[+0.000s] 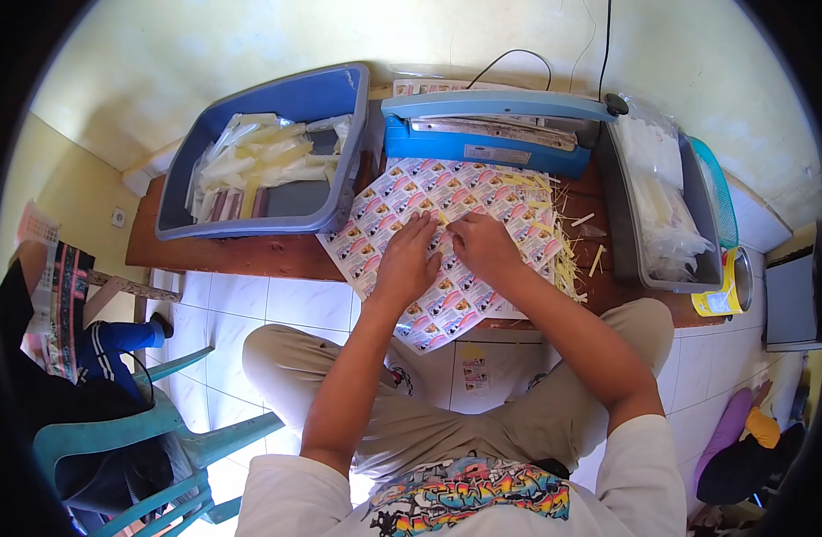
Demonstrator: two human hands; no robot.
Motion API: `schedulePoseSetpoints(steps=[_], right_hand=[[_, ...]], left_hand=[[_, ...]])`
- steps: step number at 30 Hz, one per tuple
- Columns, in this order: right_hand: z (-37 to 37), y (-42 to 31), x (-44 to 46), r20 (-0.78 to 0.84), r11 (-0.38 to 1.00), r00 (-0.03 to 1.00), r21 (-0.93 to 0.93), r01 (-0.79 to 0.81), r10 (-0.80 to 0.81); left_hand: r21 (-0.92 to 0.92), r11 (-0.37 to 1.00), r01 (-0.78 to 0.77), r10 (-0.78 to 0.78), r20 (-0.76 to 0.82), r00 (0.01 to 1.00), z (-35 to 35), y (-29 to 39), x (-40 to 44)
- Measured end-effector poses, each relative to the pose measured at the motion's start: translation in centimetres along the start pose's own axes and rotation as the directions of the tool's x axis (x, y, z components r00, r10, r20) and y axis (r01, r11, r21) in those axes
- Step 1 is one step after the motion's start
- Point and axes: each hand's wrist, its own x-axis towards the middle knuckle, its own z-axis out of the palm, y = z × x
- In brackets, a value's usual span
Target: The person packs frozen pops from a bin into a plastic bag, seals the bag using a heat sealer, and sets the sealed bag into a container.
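A large sheet printed with rows of small labels (375, 208) lies on the wooden bench, its near corner hanging over the edge. My left hand (406, 258) rests on it with fingers stretched forward. My right hand (482, 246) is on the same sheet, fingers bent and closed; whatever they hold, if anything, is hidden. Between the fingertips of both hands is a small yellow piece (444, 217), too small to name. Just behind the sheet stands a blue bench-top sealer (482, 148) with its long arm lowered.
A blue-grey tub (183, 201) of filled plastic packets is at left. Another grey tub (627, 224) of clear bags stands at right, near a yellow can (728, 286). Thin yellow strips (565, 259) litter the bench. A green chair (97, 434) and other people are nearby.
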Motion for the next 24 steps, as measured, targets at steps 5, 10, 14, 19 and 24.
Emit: schedulePoseSetpoints(steps=[5, 10, 14, 19, 24], right_hand=[[-0.4, -0.7, 0.3, 0.070, 0.996, 0.994, -0.025, -0.085, 0.087], [-0.4, -0.5, 0.8, 0.084, 0.995, 0.992, -0.054, -0.087, 0.091], [-0.3, 0.3, 1.0, 0.099, 0.994, 0.989, -0.010, -0.111, 0.112], [-1.6, 0.9, 1.7, 0.064, 0.953, 0.978, 0.223, -0.207, 0.198], [-4.4, 0.0, 1.8, 0.051, 0.943, 0.968, 0.220, -0.250, 0.245]], left_hand=[[-0.003, 1.000, 0.008, -0.008, 0.001, 1.000, -0.1, 0.4, -0.1], [0.004, 1.000, 0.012, -0.012, 0.012, 1.000, -0.1, 0.1, -0.1], [-0.002, 1.000, 0.015, -0.015, 0.017, 1.000, -0.2, 0.3, -0.2], [-0.026, 0.999, 0.019, -0.019, 0.027, 0.999, -0.2, 0.1, -0.2], [-0.022, 0.999, 0.041, -0.039, 0.046, 0.998, -0.6, 0.3, -0.4]])
